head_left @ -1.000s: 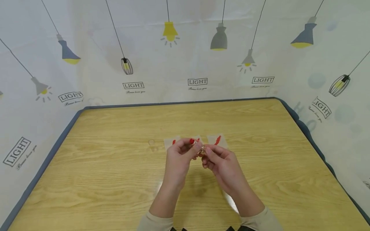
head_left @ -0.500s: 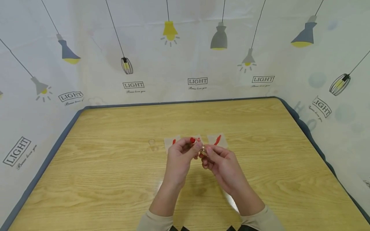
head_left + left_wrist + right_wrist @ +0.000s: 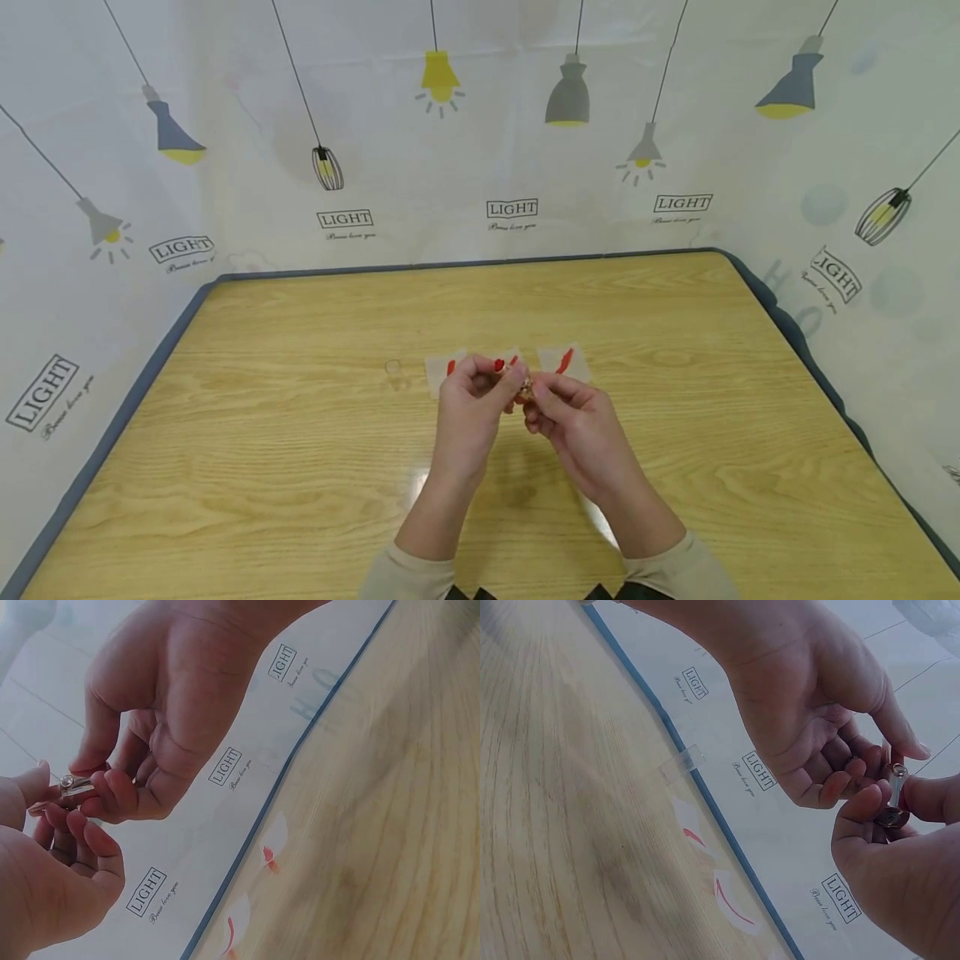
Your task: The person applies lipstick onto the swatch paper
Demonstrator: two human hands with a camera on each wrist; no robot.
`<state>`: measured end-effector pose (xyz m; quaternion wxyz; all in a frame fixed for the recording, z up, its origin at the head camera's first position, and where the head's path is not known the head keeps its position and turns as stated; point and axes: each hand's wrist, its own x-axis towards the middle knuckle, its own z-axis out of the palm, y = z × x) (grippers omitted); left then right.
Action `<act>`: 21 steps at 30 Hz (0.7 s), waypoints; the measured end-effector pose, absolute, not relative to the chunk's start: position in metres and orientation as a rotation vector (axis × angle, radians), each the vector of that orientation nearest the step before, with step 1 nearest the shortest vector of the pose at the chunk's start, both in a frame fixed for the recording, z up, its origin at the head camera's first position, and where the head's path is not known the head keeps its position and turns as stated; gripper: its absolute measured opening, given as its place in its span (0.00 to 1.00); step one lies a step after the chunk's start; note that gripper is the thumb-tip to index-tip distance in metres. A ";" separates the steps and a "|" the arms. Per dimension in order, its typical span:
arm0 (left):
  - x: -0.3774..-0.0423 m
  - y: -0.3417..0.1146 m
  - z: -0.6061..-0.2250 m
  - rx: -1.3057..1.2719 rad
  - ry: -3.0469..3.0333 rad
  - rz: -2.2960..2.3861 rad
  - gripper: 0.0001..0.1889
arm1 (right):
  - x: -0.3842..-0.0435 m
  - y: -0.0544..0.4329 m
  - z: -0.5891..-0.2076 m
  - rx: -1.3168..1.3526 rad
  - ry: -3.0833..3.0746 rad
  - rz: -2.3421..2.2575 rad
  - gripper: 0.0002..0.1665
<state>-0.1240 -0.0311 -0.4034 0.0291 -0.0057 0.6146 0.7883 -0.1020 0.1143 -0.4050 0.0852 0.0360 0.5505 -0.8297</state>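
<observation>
Both hands meet in the middle of the head view, raised over the table, around a small shiny gold-coloured metal piece (image 3: 527, 387). My left hand (image 3: 468, 417) pinches it from the left; my right hand (image 3: 585, 425) pinches it from the right. In the right wrist view the metal piece (image 3: 895, 793) shows a round knob, a bright narrow bar and a round disc; the fingers hide the rest, so its kind cannot be told. A dark red spot (image 3: 498, 365) shows by the left fingers; what it is stays unclear.
Flat pale packets with red marks lie just beyond the hands: one left (image 3: 437, 382), one right (image 3: 564, 362), a middle one (image 3: 513, 358) mostly hidden. Left of them is a small see-through piece (image 3: 395, 372). A printed curtain (image 3: 420, 183) rises behind the wooden table (image 3: 262, 467).
The left hand and forearm have shifted slightly to the right. The metal piece has turned a little between the fingers, while the right hand keeps nearly the same place.
</observation>
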 end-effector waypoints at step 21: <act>-0.126 -0.022 -0.410 0.017 2.009 2.391 0.09 | -0.106 0.114 -0.411 0.180 1.590 -2.546 0.17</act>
